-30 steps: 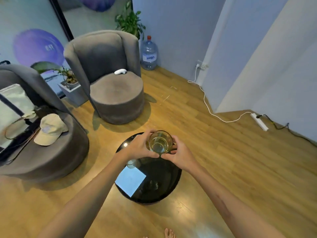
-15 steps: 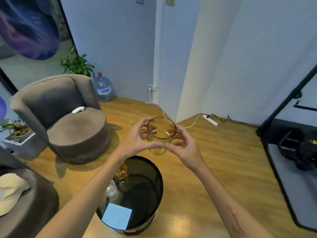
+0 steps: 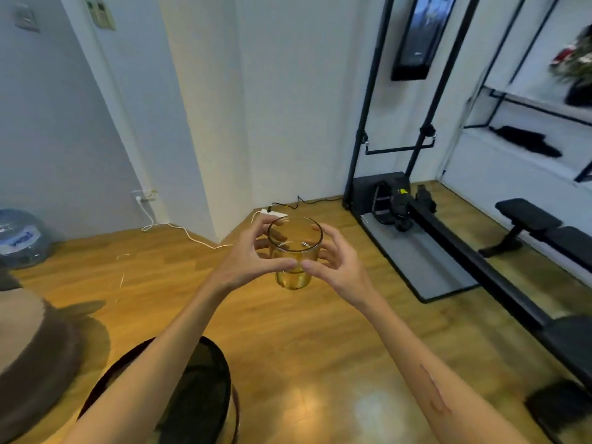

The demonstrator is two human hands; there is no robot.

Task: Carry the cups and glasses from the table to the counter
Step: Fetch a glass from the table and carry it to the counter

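Note:
A clear glass [image 3: 294,277] with yellowish liquid in its lower part hangs upright in the air above the wooden floor. My left hand [image 3: 246,257] grips its left side and my right hand [image 3: 336,261] grips its right side, fingers curled round the wall. The round black glass table [image 3: 198,398] lies low at the bottom left, partly hidden by my left forearm. No other cups show on it from here. The counter is not in view.
A grey armchair [image 3: 28,354] fills the left edge, with a water bottle [image 3: 19,238] behind it. A white wall corner [image 3: 217,174] stands ahead, with a cable and power strip [image 3: 272,213] at its foot. A black gym rack [image 3: 397,200] and bench [image 3: 531,225] occupy the right.
The view has swung right and upward. The glass rose off the table, held in both hands, and now hangs over the floor. The gym rack came into sight; the table dropped to the bottom left.

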